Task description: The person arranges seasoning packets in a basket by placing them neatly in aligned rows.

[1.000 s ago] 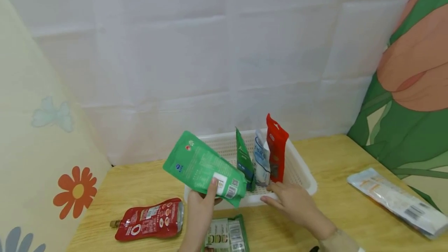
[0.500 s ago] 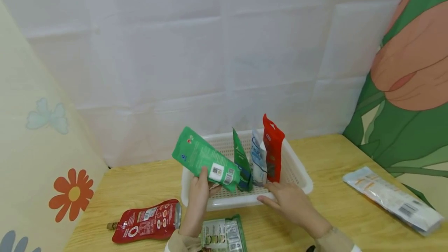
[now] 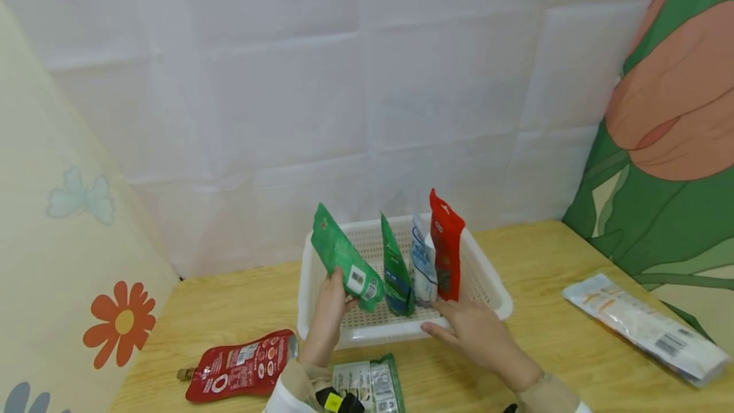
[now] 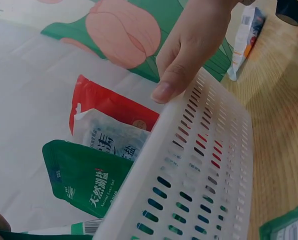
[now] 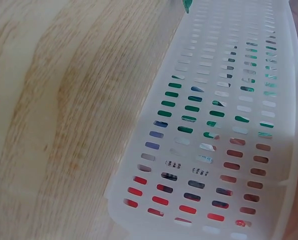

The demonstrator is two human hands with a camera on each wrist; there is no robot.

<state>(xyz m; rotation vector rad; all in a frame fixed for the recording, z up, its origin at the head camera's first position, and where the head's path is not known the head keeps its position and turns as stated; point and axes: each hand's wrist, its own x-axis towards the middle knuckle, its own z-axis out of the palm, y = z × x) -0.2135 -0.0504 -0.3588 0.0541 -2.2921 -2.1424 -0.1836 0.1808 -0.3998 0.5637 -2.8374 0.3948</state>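
Observation:
My left hand (image 3: 328, 311) grips a green pouch (image 3: 344, 253) by its lower end, tilted over the left part of a white perforated basket (image 3: 378, 338). At the left wrist view's lower left, only the pouch's edge and some fingers show. My right hand (image 3: 473, 336) holds the basket's front rim, its thumb (image 4: 171, 85) on the near side and its fingers over the rim. Standing in the basket are a green salt packet (image 3: 395, 266), a white-and-blue packet (image 3: 423, 263) and a red packet (image 3: 447, 241). In the right wrist view their colours show through the basket's slots (image 5: 189, 150).
A red spouted pouch (image 3: 241, 365) lies left of the basket on the wooden table (image 3: 539, 273). In front is a green-edged packet (image 3: 369, 384), partly behind the left wrist. A clear-and-white packet (image 3: 645, 330) lies at the right. A white sheet (image 3: 367, 113) hangs behind.
The left hand has moved the green pouch slightly right and turned it more edge-on and upright, down into the basket's left part. The right hand keeps its place on the rim.

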